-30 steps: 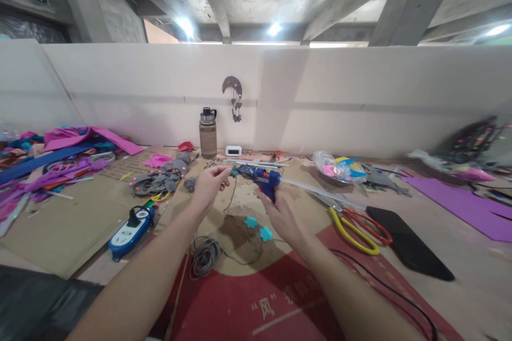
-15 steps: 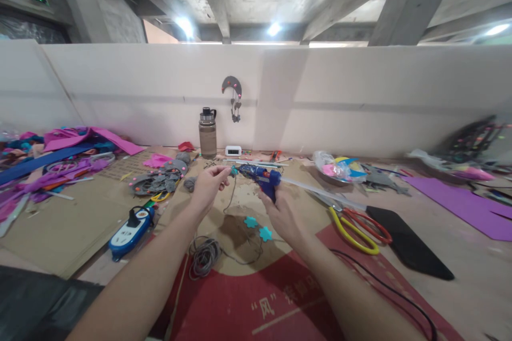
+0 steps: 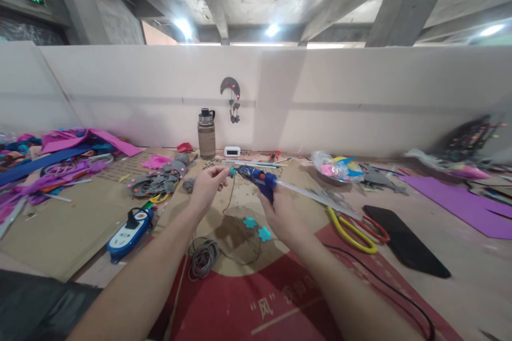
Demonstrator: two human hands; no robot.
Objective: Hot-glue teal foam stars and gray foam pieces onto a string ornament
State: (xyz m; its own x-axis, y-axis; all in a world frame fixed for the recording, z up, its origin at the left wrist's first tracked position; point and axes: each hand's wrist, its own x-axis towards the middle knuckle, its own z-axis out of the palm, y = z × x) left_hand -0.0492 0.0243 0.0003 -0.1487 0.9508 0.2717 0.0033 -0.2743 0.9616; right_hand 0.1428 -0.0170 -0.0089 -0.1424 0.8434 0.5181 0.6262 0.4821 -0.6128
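Note:
A blue hot glue gun (image 3: 258, 178) is gripped in my right hand (image 3: 279, 212), its nozzle aimed left. A long, clear glue stick (image 3: 308, 192) juts from its back. My left hand (image 3: 212, 185) pinches a small teal felt piece (image 3: 232, 171) right by the nozzle; whether they touch is too small to tell. Grey cord (image 3: 229, 200) hangs below that piece. Two turquoise flower-shaped cutouts (image 3: 250, 222) lie on the cardboard between my forearms, with cord trailing round to a grey coil (image 3: 203, 258).
Scissors with red and yellow handles (image 3: 352, 232) and a black phone (image 3: 406, 240) lie to the right. A power strip (image 3: 131, 234) is at left, near felt scraps (image 3: 72, 165). A bottle (image 3: 207, 136) stands by the wall, and a black cable (image 3: 372, 272) crosses beneath my right forearm.
The glue gun has tilted slightly, its glue stick's rear end dropping a little. My left hand keeps its pinch in nearly the same place. The whole view has shifted slightly.

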